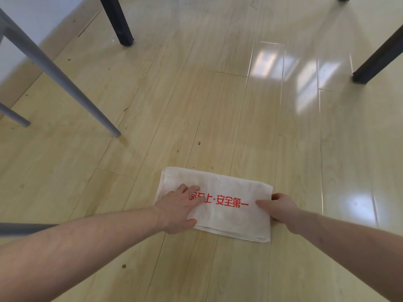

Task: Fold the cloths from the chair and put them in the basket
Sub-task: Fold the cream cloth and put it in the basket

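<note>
Partly folded already: white towel (220,203) with red lettering lying flat on the wooden floor (152,105) in layers, left hand (178,209) pressing its left half, fingers fairly straight. Right hand (278,207) pinching the right edge, probably for another fold. No basket in view; basketing not yet done.

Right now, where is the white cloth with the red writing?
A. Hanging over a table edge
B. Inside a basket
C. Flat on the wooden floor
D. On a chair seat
C: the folded white cloth lies flat on the wooden floor, with the left hand pressing on its left part and the right hand pinching its right edge; no basket is in view.
</note>
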A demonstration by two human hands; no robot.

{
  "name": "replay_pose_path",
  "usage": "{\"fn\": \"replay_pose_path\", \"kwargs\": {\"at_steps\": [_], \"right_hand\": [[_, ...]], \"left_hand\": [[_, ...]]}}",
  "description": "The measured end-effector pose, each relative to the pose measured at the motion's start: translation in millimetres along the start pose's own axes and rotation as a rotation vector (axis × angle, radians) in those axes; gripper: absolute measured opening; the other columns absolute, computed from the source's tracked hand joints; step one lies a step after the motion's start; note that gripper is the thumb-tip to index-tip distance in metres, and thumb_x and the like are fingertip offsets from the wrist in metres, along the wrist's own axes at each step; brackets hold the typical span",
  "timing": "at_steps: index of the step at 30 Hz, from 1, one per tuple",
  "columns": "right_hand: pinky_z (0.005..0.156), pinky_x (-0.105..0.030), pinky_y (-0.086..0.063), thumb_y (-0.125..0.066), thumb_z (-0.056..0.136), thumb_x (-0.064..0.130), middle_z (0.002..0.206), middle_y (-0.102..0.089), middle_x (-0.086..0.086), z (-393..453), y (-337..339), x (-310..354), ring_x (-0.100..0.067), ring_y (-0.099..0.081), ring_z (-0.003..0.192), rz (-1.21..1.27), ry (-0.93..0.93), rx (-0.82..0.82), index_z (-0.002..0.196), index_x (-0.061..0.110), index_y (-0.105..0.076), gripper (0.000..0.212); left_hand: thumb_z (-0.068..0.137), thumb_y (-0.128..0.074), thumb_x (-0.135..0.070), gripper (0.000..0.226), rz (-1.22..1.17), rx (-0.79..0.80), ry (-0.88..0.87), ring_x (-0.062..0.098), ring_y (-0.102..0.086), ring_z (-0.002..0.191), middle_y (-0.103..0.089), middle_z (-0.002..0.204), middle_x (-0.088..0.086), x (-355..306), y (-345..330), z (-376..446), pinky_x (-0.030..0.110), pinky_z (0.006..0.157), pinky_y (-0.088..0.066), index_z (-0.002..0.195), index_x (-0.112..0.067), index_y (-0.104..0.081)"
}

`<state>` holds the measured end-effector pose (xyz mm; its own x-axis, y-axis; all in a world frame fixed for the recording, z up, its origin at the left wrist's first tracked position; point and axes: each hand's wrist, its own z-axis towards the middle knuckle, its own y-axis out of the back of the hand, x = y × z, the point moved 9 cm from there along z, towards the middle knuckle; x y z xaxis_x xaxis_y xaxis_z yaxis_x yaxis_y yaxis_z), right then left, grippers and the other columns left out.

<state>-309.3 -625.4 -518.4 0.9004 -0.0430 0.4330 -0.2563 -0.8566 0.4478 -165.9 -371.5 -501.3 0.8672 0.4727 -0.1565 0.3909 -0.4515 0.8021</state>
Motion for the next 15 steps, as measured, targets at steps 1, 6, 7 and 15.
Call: {"fn": "replay_pose_path", "kwargs": {"at_steps": [1,6,7,15], "right_hand": [[0.085,-0.039,-0.059,-0.074,0.088,0.022,0.098,-0.072,-0.003,1,0,2,-0.022,-0.070,0.091,0.028,0.007,0.021,0.113,0.007,-0.065,0.030],[0.083,-0.044,-0.062,-0.066,0.088,0.019,0.099,-0.075,-0.009,-8,19,48,-0.027,-0.074,0.090,0.105,0.170,-0.030,0.104,0.011,-0.068,0.018],[0.079,-0.042,-0.063,-0.065,0.087,0.019,0.098,-0.075,-0.008,-11,23,60,-0.026,-0.074,0.089,0.109,0.213,-0.045,0.101,0.012,-0.068,0.016],[0.067,-0.038,-0.063,-0.066,0.085,0.018,0.096,-0.077,-0.006,-45,-21,118,-0.023,-0.076,0.083,0.149,0.345,0.116,0.104,0.017,-0.068,0.020]], "left_hand": [[0.096,-0.042,-0.055,0.072,-0.022,0.012,0.000,0.027,-0.015,0.148,-0.001,0.167,-0.005,0,2,1,0.047,0.115,-0.037,0.159,-0.038,-0.011],[0.096,-0.053,-0.047,0.059,-0.324,-0.043,0.057,0.014,-0.027,0.147,-0.024,0.161,-0.011,16,24,2,0.039,0.119,-0.033,0.152,-0.035,-0.037],[0.095,-0.055,-0.044,0.054,-0.351,-0.121,0.116,0.014,-0.034,0.142,-0.032,0.155,-0.011,30,35,2,0.038,0.115,-0.038,0.147,-0.032,-0.044],[0.090,-0.064,-0.033,0.050,-0.746,-0.046,0.603,0.018,-0.062,0.093,-0.061,0.112,0.001,120,-9,-14,0.032,0.068,-0.052,0.131,-0.016,-0.040]]}}
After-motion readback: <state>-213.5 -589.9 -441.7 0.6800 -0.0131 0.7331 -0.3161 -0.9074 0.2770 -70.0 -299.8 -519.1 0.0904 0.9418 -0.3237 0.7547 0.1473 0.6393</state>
